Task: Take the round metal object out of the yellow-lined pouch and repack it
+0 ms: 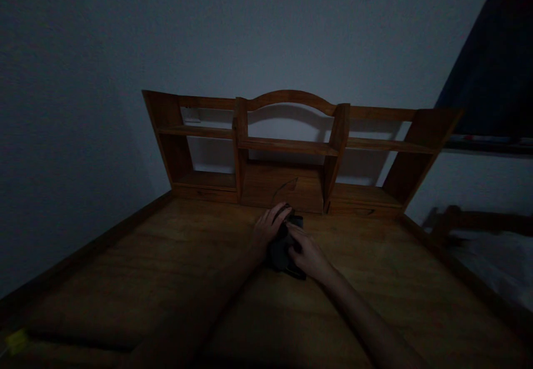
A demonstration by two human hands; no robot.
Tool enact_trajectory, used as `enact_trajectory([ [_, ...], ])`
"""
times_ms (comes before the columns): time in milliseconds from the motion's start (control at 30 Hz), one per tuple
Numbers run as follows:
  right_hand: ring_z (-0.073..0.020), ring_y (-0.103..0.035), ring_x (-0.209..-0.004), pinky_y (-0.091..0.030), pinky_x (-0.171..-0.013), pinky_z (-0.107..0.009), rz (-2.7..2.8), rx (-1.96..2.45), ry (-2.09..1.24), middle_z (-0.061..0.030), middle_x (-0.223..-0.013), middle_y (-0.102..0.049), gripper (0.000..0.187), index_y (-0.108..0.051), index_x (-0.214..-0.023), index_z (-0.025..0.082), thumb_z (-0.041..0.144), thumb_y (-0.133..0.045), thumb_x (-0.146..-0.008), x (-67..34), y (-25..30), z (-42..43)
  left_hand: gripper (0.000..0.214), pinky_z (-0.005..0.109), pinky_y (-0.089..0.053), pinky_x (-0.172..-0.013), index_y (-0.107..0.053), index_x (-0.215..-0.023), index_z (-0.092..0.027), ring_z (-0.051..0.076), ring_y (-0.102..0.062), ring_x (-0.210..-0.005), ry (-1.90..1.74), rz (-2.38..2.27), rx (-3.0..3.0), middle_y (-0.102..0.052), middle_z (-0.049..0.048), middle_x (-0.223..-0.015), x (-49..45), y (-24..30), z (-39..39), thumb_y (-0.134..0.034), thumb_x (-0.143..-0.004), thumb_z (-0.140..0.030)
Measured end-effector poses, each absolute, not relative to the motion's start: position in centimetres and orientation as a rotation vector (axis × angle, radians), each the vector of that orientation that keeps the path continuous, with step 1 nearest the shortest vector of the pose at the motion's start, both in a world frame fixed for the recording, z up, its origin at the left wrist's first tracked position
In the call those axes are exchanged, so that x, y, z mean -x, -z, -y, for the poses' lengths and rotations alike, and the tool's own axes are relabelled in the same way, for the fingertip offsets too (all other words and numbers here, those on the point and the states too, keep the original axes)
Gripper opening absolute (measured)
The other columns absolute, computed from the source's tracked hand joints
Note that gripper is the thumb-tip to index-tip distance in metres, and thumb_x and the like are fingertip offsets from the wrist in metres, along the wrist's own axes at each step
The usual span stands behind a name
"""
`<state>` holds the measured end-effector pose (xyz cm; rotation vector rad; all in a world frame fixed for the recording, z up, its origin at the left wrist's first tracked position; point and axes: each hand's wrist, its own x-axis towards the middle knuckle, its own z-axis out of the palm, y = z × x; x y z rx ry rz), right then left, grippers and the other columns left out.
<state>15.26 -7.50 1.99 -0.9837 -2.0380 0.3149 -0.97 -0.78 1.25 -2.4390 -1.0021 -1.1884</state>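
Evidently the left hand (270, 226) and right hand (307, 255) are clasping a bundle (280, 253) — fingers curled over it — steadying it on the desk (166, 258) beneath.

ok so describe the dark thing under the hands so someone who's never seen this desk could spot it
A low shelf unit stands at the back of the wooden desk. Right before its middle bay, the left hand and right hand rest on a small dark bundle. It is the only black thing on the brown desktop.
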Motion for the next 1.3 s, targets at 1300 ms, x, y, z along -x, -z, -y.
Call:
enact_trajectory([
  [1300,-0.0283,-0.050,-0.116,-0.052,-0.071,-0.034,2.249,1.220,0.545,-0.0154,-0.123,-0.056,0.042,-0.046,-0.127,0.013,0.004,-0.041,-0.086,-16.2,-4.1,9.6,0.062,0.039,-0.039,-0.107,-0.012,-0.149,-0.022,0.022,-0.033,-0.136,1.705,0.734,2.424,-0.028,0.0140,-0.148,-1.3,-1.4,1.5,-0.040,-0.093,-0.025],
])
